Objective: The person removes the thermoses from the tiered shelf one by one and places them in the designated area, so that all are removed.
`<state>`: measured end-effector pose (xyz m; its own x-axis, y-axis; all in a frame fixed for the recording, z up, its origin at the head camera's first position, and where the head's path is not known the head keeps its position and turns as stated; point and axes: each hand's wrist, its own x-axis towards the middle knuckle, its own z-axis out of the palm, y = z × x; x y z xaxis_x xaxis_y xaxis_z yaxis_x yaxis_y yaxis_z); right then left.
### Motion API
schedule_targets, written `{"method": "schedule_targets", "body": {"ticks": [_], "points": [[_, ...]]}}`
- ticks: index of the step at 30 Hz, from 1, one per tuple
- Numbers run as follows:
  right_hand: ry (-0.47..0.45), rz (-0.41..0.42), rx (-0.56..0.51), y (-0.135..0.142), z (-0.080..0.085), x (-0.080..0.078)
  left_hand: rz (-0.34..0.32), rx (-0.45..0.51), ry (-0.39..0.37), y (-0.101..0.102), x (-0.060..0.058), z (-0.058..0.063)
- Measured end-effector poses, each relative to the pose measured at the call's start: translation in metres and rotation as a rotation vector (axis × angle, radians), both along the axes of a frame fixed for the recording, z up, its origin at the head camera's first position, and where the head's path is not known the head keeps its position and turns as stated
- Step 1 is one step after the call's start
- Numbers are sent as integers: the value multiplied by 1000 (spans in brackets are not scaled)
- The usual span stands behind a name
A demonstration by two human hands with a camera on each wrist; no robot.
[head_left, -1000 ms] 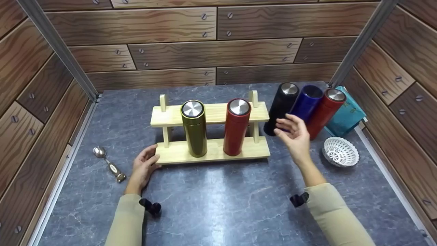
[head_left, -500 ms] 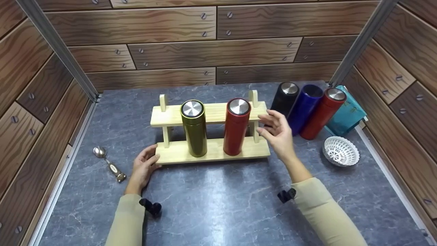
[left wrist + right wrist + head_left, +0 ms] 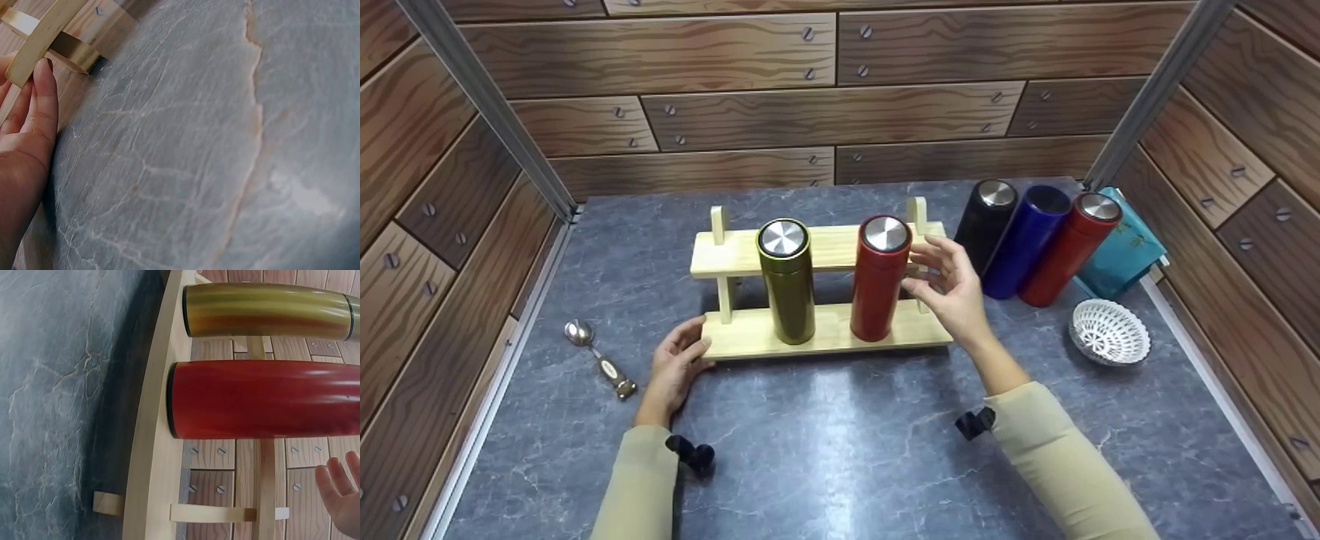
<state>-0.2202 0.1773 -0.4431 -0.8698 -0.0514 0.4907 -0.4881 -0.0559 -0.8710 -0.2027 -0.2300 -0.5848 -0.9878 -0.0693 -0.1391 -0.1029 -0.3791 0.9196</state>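
Observation:
A two-tier wooden rack [image 3: 832,328] bears an olive-green flask [image 3: 791,296] and a red flask [image 3: 877,296], both upright on its lower board. My left hand [image 3: 671,367] grips the left end of that board. In the left wrist view, the thumb and fingers lie on either side of the rack's end [image 3: 42,39]. My right hand [image 3: 952,300] is beside the red flask, thumb and fingers spread, fingertips close to its right side. The right wrist view shows a gap between the red flask [image 3: 264,399] and the fingers [image 3: 339,475].
A black flask [image 3: 986,217], a blue one [image 3: 1024,244] and a second red flask [image 3: 1069,255] stand at the back right. Behind them is a turquoise package [image 3: 1125,247]. A white woven basket [image 3: 1110,334] sits in front. At left lies a spoon [image 3: 601,361].
My right hand has moved left, from in front of the black and blue flasks to the right side of the red flask on the rack. My left hand stays on the rack.

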Motion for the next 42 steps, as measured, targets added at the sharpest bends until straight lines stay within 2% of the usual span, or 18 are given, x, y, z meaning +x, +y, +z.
{"method": "schedule_targets", "body": {"ticks": [6, 13, 16, 25, 34, 42], "points": [[-4, 13, -5, -9, 8, 0, 8, -2, 6, 1, 0, 0], [16, 11, 40, -22, 27, 9, 15, -26, -3, 1, 0, 0], [11, -1, 56, -26, 30, 9, 20, -24, -10, 1, 0, -1], [-49, 8, 54, -34, 30, 8, 13, -12, -6, 1, 0, 0], [-51, -44, 135, -38, 29, 9, 14, 3, 5, 1, 0, 0], [-49, -81, 86, -38, 29, 10, 15, -14, -6, 0, 0, -1]]}}
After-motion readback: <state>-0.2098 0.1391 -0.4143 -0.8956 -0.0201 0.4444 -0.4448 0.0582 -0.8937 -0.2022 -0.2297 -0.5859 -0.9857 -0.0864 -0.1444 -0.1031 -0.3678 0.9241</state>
